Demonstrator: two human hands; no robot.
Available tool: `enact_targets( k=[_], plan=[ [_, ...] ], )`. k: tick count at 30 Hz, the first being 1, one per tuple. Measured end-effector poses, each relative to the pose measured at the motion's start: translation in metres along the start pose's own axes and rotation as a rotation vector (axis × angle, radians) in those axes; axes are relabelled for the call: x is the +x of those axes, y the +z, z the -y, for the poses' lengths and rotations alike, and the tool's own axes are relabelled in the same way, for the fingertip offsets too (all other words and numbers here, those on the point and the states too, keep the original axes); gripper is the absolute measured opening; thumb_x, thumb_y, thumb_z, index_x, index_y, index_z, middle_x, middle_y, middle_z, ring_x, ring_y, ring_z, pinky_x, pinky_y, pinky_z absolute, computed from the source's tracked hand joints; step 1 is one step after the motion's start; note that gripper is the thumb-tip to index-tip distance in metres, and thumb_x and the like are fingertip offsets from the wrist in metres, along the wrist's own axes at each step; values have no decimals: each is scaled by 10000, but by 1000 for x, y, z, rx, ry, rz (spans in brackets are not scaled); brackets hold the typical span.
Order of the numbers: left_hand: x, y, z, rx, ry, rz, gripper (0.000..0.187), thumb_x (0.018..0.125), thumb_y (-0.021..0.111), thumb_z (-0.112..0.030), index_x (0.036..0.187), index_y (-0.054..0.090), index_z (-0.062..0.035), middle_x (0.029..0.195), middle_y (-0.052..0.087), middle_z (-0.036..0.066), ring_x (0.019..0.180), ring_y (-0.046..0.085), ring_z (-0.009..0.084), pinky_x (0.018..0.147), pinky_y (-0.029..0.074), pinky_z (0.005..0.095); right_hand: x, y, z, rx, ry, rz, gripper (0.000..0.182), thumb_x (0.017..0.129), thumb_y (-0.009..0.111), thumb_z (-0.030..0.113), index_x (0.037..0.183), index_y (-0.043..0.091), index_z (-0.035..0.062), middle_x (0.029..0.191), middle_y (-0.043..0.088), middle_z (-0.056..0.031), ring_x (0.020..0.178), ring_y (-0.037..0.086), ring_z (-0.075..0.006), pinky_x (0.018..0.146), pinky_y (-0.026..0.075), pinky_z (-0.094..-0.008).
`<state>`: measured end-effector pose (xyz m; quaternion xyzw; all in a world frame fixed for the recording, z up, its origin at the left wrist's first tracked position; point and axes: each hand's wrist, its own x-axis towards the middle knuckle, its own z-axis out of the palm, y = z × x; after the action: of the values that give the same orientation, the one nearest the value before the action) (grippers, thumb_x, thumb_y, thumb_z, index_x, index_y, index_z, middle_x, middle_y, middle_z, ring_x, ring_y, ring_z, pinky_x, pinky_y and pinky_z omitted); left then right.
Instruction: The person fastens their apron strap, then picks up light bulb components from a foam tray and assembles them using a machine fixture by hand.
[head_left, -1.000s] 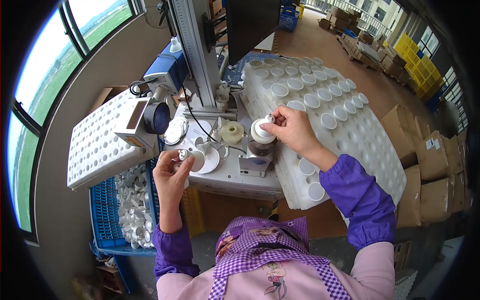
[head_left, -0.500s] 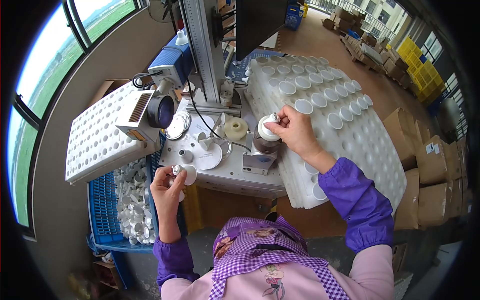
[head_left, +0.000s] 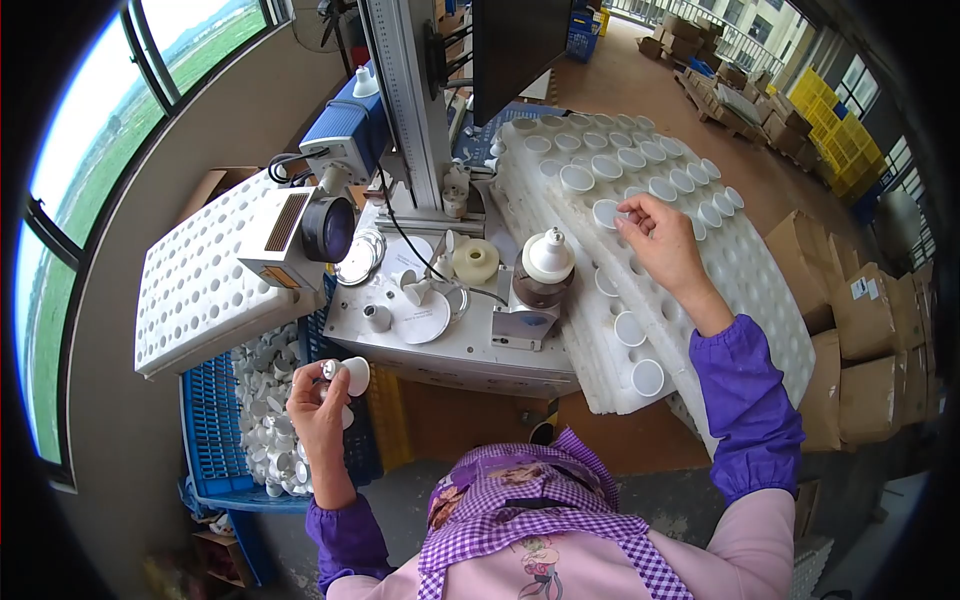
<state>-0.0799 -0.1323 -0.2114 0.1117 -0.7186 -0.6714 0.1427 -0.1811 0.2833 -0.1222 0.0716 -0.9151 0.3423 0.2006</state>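
My left hand [head_left: 318, 420] is closed around a white spotlight bulb [head_left: 357, 376], its wide face turned to the right. Part of a second white bulb shows just below the fingers. On the foam tray [head_left: 725, 300], my right hand [head_left: 665, 245] pinches the rim of a white bulb [head_left: 606, 213] that sits in the tray. Another bulb [head_left: 549, 258] stands base up in the round fixture [head_left: 541, 288] on the machine table, with no hand on it.
A laser marking head [head_left: 325, 226] hangs left of the metal column [head_left: 408, 110]. Loose bulb parts and a cream ring [head_left: 475, 260] lie on the machine table [head_left: 450, 365]. Below left, a blue crate [head_left: 215, 440] holds many bulbs. Another foam tray [head_left: 205, 280] rests above it.
My right hand has let go of the bulb in the fixture and moved right to a bulb in the foam tray. My left hand, still holding its bulb, has shifted slightly down and left.
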Motion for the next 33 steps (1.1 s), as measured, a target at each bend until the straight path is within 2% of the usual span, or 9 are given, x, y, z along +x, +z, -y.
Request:
enact_targets(
  k=[4, 8, 11, 14, 19, 21, 23, 29, 33],
  plan=[
    [-2, -6, 3, 15, 2, -28, 131, 804, 701, -52, 889, 612, -9, 828, 554, -3, 585, 501, 31, 539, 389, 171, 2, -8, -3, -26, -50, 4, 222, 789, 675, 92, 990, 625, 15, 714, 579, -63, 575, 527, -118, 563, 445, -264],
    [-3, -1, 0, 25, -22, -37, 140, 808, 703, -63, 899, 606, -17, 769, 578, -12, 574, 503, 27, 529, 381, 165, 2, 12, 18, 151, -20, 245, 392, 768, 708, 123, 1137, 614, 27, 664, 506, -5, 573, 471, -87, 554, 419, -255],
    [-3, 7, -2, 6, -29, -22, 148, 810, 703, -68, 909, 605, -19, 751, 590, -12, 572, 506, 25, 524, 377, 163, 4, 37, 20, 242, 48, 374, 387, 779, 722, 110, 1136, 618, 5, 681, 497, 46, 584, 422, -32, 539, 385, -205],
    [-4, 11, -4, 1, -22, -7, 144, 811, 702, -70, 907, 607, -20, 756, 595, -7, 573, 506, 25, 521, 375, 163, 1, 57, 15, 321, 129, 345, 329, 781, 719, 103, 1080, 642, -10, 688, 535, 48, 594, 437, -30, 541, 392, -203],
    [-8, 11, -2, 14, -29, -13, 141, 811, 701, -68, 907, 609, -24, 748, 594, -10, 575, 505, 23, 525, 372, 161, -4, 60, 18, 330, 103, 280, 265, 786, 713, 93, 1019, 658, -19, 707, 572, 38, 607, 457, -29, 553, 415, -201],
    [-7, 9, 4, 15, 12, -13, 139, 826, 698, -126, 919, 625, -53, 698, 605, -13, 553, 514, 27, 483, 337, 155, -4, 61, 18, 324, 98, 263, 253, 788, 712, 91, 1007, 657, -23, 714, 578, 36, 611, 462, -28, 558, 422, -201],
    [-8, 7, 0, 11, -5, -13, 137, 818, 698, -95, 913, 616, -41, 721, 598, -13, 564, 508, 25, 506, 354, 158, -5, 65, 14, 369, 108, 231, 266, 753, 729, 127, 954, 654, -32, 677, 593, -31, 595, 505, -82, 568, 440, -254],
    [-7, -2, -1, 17, -4, -24, 147, 811, 700, -64, 918, 603, -32, 743, 592, -12, 573, 503, 23, 527, 371, 160, -4, 63, 16, 342, 101, 235, 294, 749, 735, 133, 978, 643, -26, 660, 579, -36, 588, 508, -89, 561, 435, -254],
    [-3, -19, 2, 49, 30, -97, 155, 813, 702, -70, 926, 604, -32, 739, 593, -10, 574, 506, 23, 525, 374, 161, -2, 29, 32, 202, 59, 296, 323, 756, 730, 154, 1013, 629, -13, 702, 593, -40, 589, 515, -105, 580, 441, -271]
  ],
)
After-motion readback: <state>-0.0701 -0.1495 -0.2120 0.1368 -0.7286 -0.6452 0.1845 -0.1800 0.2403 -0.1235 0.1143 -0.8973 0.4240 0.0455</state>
